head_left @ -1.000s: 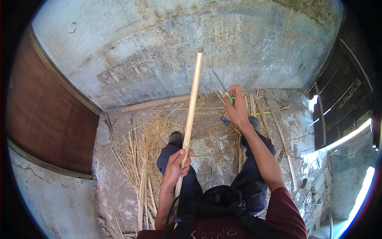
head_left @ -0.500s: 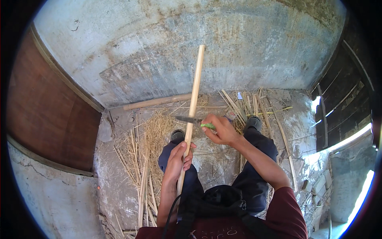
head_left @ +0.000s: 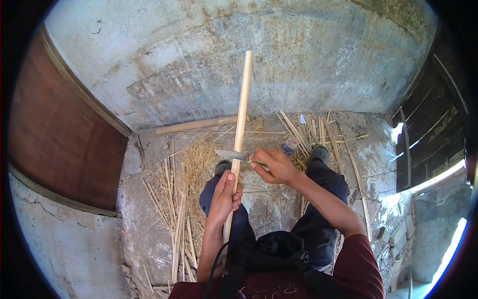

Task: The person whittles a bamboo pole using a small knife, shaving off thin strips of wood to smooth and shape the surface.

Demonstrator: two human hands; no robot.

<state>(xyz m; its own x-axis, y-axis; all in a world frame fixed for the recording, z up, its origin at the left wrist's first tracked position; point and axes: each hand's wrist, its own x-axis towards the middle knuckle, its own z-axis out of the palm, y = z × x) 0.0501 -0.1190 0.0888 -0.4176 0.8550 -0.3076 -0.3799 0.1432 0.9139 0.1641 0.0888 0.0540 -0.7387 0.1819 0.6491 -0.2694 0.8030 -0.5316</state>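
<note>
My left hand (head_left: 226, 195) is wrapped round a long pale wooden stick (head_left: 242, 107), bamboo by its look. The stick stands nearly upright in the picture, its far end before the wall and its lower part running down beside my left leg. My right hand (head_left: 274, 166) grips the green handle of a knife (head_left: 231, 155). The blade lies across the stick a little above my left hand, pointing left, and seems to touch it. My right fingers cover most of the handle.
Thin shavings (head_left: 198, 162) and split strips (head_left: 175, 229) litter the floor left of my feet. More strips (head_left: 318, 130) lie beyond my right shoe. A round pole (head_left: 196, 124) rests along the wall's foot. Bricks (head_left: 398, 234) are stacked at right. A small printed packet (head_left: 289, 145) lies between.
The knife has slid slightly down the stick toward my left hand, and its blade face now shows broader. The stick has shifted a little left. Both hands keep their hold.
</note>
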